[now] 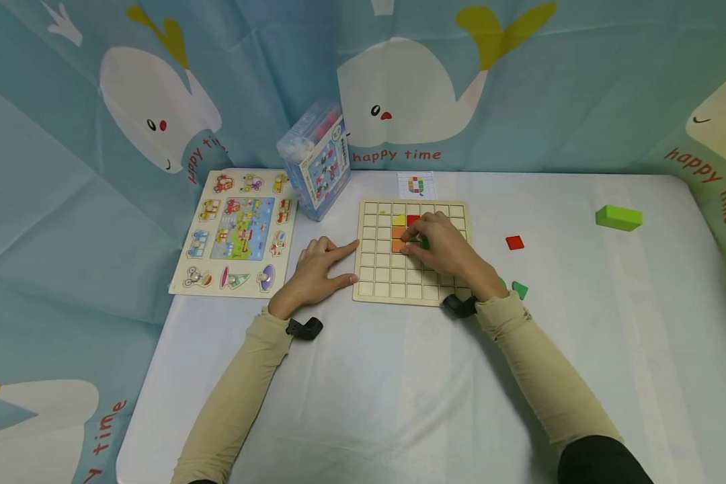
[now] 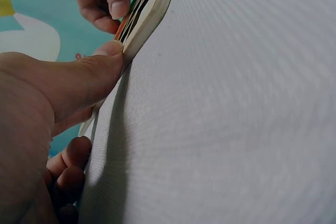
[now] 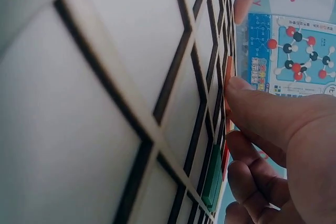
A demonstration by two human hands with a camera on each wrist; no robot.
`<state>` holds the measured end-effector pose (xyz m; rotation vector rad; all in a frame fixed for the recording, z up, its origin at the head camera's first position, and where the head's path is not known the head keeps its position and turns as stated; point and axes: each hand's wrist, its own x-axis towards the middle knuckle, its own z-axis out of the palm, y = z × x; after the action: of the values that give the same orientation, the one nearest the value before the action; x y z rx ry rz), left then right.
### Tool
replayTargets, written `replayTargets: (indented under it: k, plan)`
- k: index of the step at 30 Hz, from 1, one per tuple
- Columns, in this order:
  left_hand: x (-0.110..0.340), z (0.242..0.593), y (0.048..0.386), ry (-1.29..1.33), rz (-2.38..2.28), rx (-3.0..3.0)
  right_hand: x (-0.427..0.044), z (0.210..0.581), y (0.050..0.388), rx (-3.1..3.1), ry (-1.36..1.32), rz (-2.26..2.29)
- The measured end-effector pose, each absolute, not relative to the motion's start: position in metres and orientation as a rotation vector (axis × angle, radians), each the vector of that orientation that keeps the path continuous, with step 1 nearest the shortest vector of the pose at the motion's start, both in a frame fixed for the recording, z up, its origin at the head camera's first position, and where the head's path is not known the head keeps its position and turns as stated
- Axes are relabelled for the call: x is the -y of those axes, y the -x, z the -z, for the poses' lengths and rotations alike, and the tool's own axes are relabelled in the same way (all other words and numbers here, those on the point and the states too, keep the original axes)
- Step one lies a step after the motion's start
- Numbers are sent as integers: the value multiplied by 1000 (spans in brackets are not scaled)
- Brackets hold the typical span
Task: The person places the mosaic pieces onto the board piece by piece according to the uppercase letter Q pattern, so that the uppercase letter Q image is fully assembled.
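A wooden grid board (image 1: 372,290) lies on the table, with a yellow tile (image 1: 398,220), a red tile (image 1: 413,220) and two orange tiles in its squares. My right hand (image 1: 440,245) reaches over the board and pinches the lower orange tile (image 1: 397,247) between thumb and index finger. Partly under that hand is a green tile (image 3: 212,177), seen in the right wrist view. With thumb and index finger spread, my left hand (image 1: 319,272) touches the board's left edge. Its thumb (image 2: 89,77) presses against the board's side in the left wrist view.
A pattern card (image 1: 416,186) lies behind the board. To the left are a picture puzzle board (image 1: 202,286) and a clear plastic box (image 1: 317,161). On the right lie a red tile (image 1: 515,243), green pieces (image 1: 519,290) and a lime-green block (image 1: 618,218).
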<state>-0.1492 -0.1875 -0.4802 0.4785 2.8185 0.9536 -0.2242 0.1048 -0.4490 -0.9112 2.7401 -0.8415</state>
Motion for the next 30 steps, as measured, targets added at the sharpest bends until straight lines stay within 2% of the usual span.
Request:
replayTargets:
  k: [30]
  plan:
    - [188,480,148,-486,-976,-2814,-101,444,224,-2771,937,757]
